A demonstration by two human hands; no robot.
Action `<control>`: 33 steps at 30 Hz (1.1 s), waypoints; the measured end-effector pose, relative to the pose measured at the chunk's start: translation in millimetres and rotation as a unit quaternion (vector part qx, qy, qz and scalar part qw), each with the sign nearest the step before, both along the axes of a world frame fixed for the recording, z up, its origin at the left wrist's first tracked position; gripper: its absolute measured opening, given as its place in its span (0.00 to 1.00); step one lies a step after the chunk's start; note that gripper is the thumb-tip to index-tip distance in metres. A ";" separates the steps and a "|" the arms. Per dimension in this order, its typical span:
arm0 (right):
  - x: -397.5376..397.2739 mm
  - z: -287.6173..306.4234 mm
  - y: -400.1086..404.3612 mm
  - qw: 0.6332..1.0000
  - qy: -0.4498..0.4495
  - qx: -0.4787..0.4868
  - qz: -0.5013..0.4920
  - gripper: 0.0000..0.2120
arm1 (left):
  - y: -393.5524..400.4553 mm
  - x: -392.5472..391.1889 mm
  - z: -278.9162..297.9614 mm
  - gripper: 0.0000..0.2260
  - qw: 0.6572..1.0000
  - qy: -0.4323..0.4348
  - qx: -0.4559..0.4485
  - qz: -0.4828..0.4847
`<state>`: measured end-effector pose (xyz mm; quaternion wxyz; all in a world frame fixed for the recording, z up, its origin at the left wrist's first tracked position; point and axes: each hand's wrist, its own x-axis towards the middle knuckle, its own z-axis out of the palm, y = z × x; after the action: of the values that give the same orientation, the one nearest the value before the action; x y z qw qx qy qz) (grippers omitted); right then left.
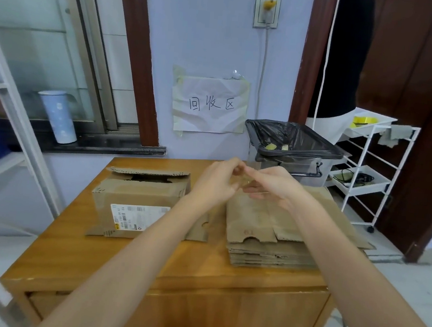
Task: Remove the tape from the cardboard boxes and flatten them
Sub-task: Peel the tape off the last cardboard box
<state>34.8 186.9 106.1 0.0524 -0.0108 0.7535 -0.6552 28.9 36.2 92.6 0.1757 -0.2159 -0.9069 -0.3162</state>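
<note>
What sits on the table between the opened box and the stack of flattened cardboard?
In the head view, only bare table lies between the box and the stack; the left forearm crosses above.

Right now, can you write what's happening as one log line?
hands: left hand and right hand pinch tape | box: unflattened | flattened stack: right | bin: behind

Both bare forearms reach forward, the left hand [217, 182] and right hand [270, 185] raised together at centre, curled fingertips meeting, pinching something small.
</note>
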 end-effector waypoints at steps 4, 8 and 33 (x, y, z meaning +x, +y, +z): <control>-9.7 2.9 15.6 0.997 0.036 -0.074 -0.010 0.14 | 18.0 -15.9 5.1 0.12 0.983 -0.053 0.173 -0.004; -24.5 6.7 30.5 0.993 0.069 -0.080 -0.048 0.12 | 33.4 -38.8 11.5 0.16 0.969 -0.119 0.210 -0.044; -181.9 19.7 91.9 0.861 0.116 0.470 -0.160 0.07 | 105.3 -194.6 24.0 0.13 0.992 -0.084 -0.026 0.087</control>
<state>-147.2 278.8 125.8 -0.1420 0.0594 0.9639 -0.2171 -165.7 141.5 116.6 0.1198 -0.1135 -0.9416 -0.2936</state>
